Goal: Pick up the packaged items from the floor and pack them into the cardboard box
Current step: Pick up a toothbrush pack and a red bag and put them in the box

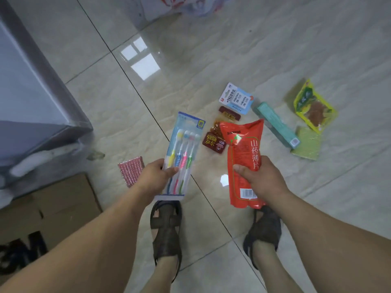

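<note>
Left hand (pixel 157 173) grips a clear blister pack of four coloured toothbrushes (pixel 181 153), thumb across its front. Right hand (pixel 259 176) clutches a red-orange plastic snack bag (pixel 243 149) around its middle. Both packs are held above the glossy beige tiled floor (pixel 211 60). Brown cardboard box (pixel 53 210) sits at lower left. On the floor: white-and-blue sachet (pixel 236 98), teal carton (pixel 276 124), yellow-green pouch (pixel 314 106), green scouring pad (pixel 306 144), red striped cloth (pixel 131 172).

Nine packaged items (pixel 236 98), one cardboard box (pixel 53 208), two hands (pixel 156 174).
</note>
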